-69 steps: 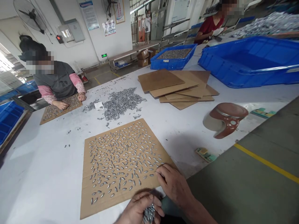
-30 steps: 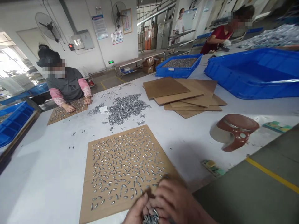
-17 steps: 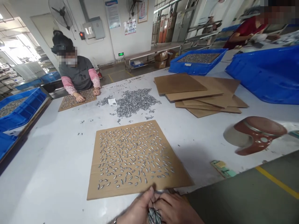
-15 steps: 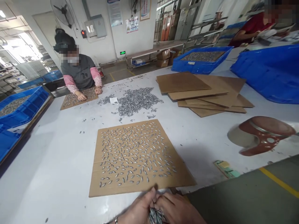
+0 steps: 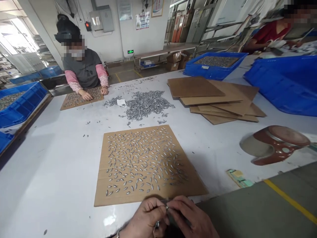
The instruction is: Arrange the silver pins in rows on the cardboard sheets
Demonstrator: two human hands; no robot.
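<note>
At the near edge of the table, my left hand (image 5: 148, 216) is closed around small spindle-shaped metal pieces (image 5: 157, 224), of which only a little shows. Its thumb and index finger meet the fingertips of my right hand (image 5: 192, 218) at a small metal piece (image 5: 167, 207). My right hand is closed in a pinch there. Just beyond both hands lies a flat cardboard sheet (image 5: 100, 195), with many silvery spindle-shaped pieces spread apart over it. Farther back, a heap of the same pieces (image 5: 146, 104) covers part of the white table.
Stacked cardboard sheets (image 5: 198, 87) lie at the back right, near blue bins (image 5: 284, 82). A brown stool-like object (image 5: 279, 143) lies on the right. Across the table, a co-worker (image 5: 84, 72) handles pieces on another cardboard sheet (image 5: 68, 102). Another blue bin (image 5: 27, 105) stands left.
My hands have turned, and the bunch of metal pieces that showed between them is now mostly hidden. My fingertips now meet at a small piece. The view has shifted slightly.
</note>
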